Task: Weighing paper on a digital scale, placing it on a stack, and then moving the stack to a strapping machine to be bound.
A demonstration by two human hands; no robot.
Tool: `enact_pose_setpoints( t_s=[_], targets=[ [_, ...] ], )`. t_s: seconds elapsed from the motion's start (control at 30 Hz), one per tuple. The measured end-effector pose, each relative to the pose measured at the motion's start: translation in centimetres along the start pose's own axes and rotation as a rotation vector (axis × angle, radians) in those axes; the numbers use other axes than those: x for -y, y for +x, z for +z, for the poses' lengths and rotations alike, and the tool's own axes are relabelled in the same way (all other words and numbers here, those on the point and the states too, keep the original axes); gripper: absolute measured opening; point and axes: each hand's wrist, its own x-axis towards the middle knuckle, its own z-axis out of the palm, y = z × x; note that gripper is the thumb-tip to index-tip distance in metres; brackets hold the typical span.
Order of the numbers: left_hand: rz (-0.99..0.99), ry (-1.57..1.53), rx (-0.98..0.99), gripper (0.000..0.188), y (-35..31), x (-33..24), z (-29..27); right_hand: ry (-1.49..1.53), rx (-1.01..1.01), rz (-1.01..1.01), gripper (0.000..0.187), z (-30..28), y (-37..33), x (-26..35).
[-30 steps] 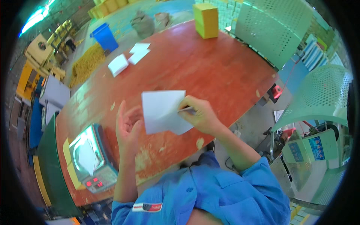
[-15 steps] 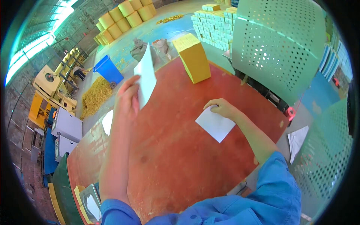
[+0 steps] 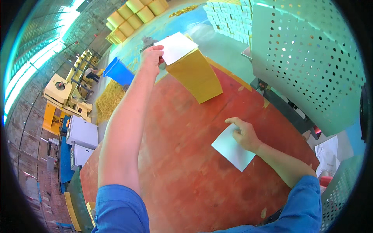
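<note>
My left hand [image 3: 152, 58] is closed on the left edge of a white sheet of paper [image 3: 178, 46], thumb and fingers pinching it. This sheet lies over the top of a tall yellow block [image 3: 198, 77], which looks like stacked paper and stands on the red table [image 3: 175, 155]. Nearer to me and to the right, my right hand [image 3: 245, 135] rests over the upper corner of a second square of white paper [image 3: 232, 149], which looks flat on the table. Its forefinger stretches past the corner, apart from the thumb; the other fingers are mostly hidden.
A large pale-green perforated metal panel [image 3: 307, 58] rises beyond the table's right edge. Past the far left edge stand a blue bin [image 3: 119, 71] and a straw-coloured heap [image 3: 110, 97]. Large yellow rolls [image 3: 134, 23] and stacked pale bundles [image 3: 229, 19] lie farther back.
My left hand has carried its white sheet forward and right, from upright in the air to flat over the yellow block. My right hand has shifted on the other paper, its forefinger now spread. The view has turned.
</note>
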Motion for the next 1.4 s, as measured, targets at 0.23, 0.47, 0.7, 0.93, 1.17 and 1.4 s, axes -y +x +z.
enact_pose_setpoints(
  t_s=[0.23,0.47,0.7,0.93,1.17,1.4],
  targets=[
    [0.014,0.185,0.013,0.028,0.8,0.2,1.4,0.027,0.006,-0.025,0.043,-0.4,0.3,-0.5],
    [0.085,0.274,0.042,0.026,1.1,1.0,1.5,0.066,0.026,0.043,0.044,-0.5,0.2,0.0],
    [0.448,0.675,-0.05,0.026,2.7,0.1,0.2,0.391,0.071,0.304,0.035,-2.0,2.8,0.0],
    [0.556,1.063,0.221,0.051,0.2,-2.9,5.1,0.557,0.127,0.319,0.017,-7.1,19.3,-7.4],
    [0.698,1.297,0.33,0.049,2.7,2.8,7.6,0.151,-0.077,-0.274,0.015,-2.2,33.8,-13.2],
    [0.764,1.429,0.34,0.041,1.7,1.8,2.3,0.695,0.119,0.202,0.013,2.0,34.6,-7.9]
  ],
)
